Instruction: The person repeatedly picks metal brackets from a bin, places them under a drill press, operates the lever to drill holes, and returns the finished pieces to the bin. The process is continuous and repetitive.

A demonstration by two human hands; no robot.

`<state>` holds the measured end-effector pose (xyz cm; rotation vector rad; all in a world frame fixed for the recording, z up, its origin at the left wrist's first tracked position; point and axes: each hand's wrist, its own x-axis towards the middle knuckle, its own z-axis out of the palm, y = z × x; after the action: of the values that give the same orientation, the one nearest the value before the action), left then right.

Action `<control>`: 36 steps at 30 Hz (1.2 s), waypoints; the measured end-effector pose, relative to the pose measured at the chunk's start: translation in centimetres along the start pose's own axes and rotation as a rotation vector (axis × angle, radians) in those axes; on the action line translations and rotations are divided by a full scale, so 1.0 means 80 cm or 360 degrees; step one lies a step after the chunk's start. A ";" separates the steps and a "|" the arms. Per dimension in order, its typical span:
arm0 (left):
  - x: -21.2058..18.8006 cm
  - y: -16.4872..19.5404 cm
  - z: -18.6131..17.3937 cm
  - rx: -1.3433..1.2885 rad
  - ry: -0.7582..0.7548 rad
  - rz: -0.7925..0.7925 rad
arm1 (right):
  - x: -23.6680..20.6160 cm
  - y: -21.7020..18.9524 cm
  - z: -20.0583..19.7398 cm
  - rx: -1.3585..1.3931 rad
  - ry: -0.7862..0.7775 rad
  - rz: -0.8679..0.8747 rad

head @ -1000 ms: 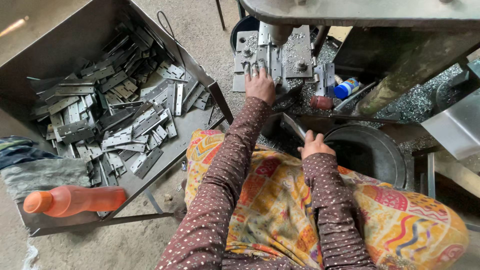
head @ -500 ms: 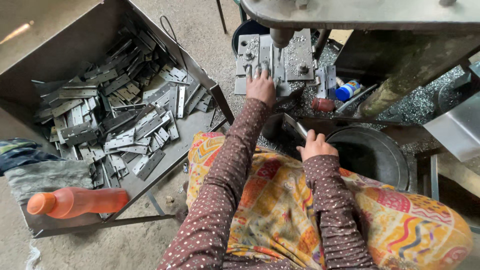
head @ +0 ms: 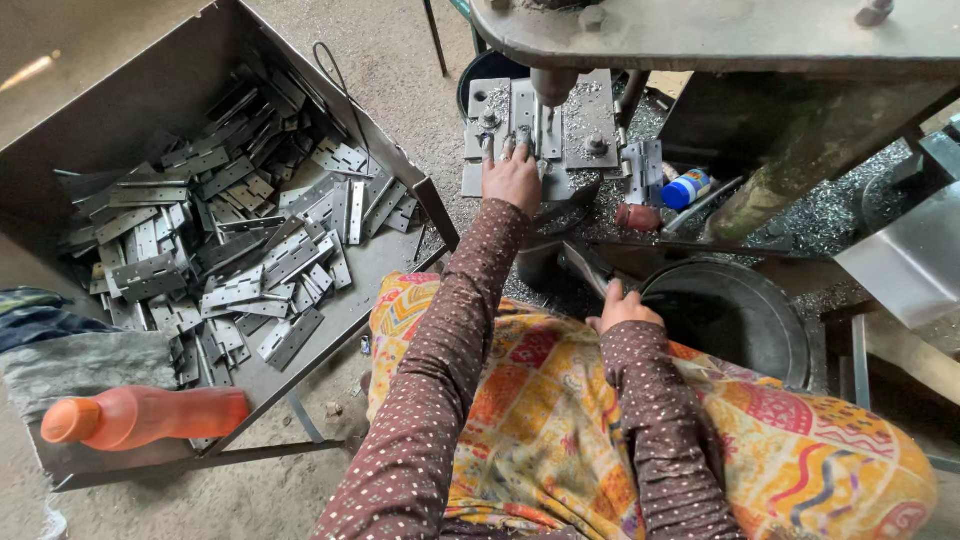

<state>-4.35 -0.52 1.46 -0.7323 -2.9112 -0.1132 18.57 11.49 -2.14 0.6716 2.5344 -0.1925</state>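
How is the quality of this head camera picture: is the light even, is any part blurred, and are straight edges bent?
Head view: soft, even daylight, no hard shadows; pale glare on the metal hinges in the tray; the left hand on the drill plate and the right hand look sharp; the tray edges bow slightly, a wide lens; darker under the machine frame.

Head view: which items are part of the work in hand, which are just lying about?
In use: left hand pressing a metal plate under the drill bit; right hand on a lever; tray of hinges.
Lying about: orange bottle; blue-capped container; dark pan.
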 end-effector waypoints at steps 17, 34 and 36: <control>0.039 -0.013 -0.020 -0.0179 -0.0185 -0.0115 | 0.032 0.016 0.035 0.0143 -0.0099 -0.0069; -0.126 0.018 -0.027 -0.0115 0.0985 0.0420 | 0.010 0.005 0.007 0.0455 0.1210 -0.0356; -0.119 0.014 -0.038 -0.0380 0.0881 0.0353 | 0.011 0.006 0.006 0.0520 0.1146 -0.0361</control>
<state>4.84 -4.25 3.10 -0.8850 -2.2989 -0.5506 18.34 12.13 -3.01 0.6534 3.3191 -0.5343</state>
